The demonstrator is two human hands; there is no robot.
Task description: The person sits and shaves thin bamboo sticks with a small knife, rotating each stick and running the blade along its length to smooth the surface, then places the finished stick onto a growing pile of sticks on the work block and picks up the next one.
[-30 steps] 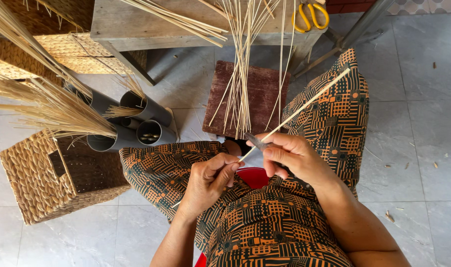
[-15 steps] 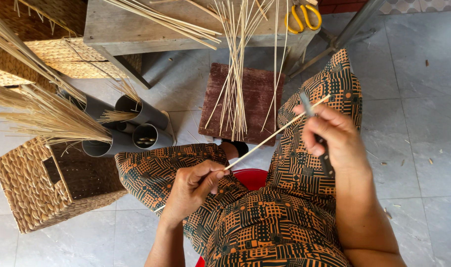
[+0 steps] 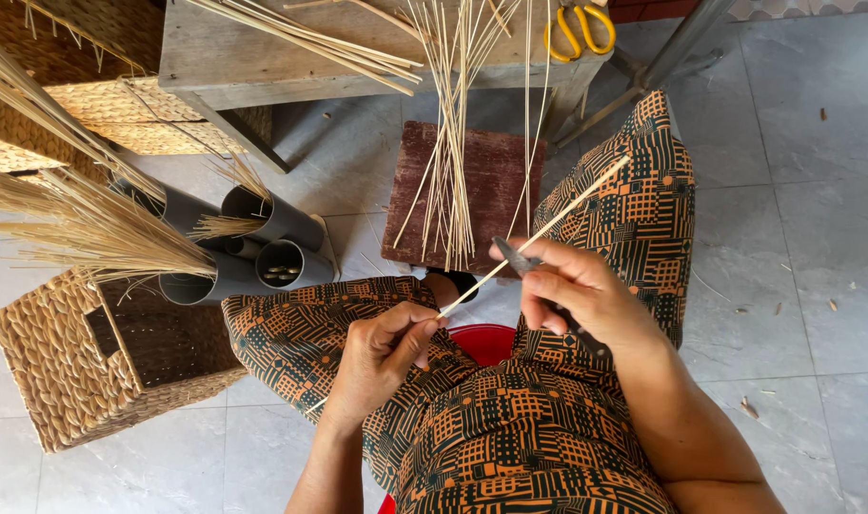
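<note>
Head view. The left hand (image 3: 382, 357) has its fingers (image 3: 410, 324) pinched shut on the near end of a thin pale cane strip (image 3: 539, 233), which runs up and away to the right across the patterned trousers (image 3: 643, 200). The right hand (image 3: 572, 290) is closed round a small dark-handled knife (image 3: 520, 259); its blade tip lies against the strip just beyond the right fingers (image 3: 539, 281). The two hands sit near each other, the strip bridging them.

Beyond the fingers, a loose fan of split cane stalks (image 3: 453, 143) hangs from the wooden desk (image 3: 263, 57) down over a dark red board (image 3: 491, 181). Yellow-handled scissors (image 3: 577, 29) lie on the desk, well apart from the right hand. Left of the left hand stand grey plastic tubes (image 3: 272, 247) holding straw bundles (image 3: 91, 238), with a woven basket (image 3: 63, 371) just beside them. A red tub (image 3: 486, 341) shows between the knees, below the fingers.
</note>
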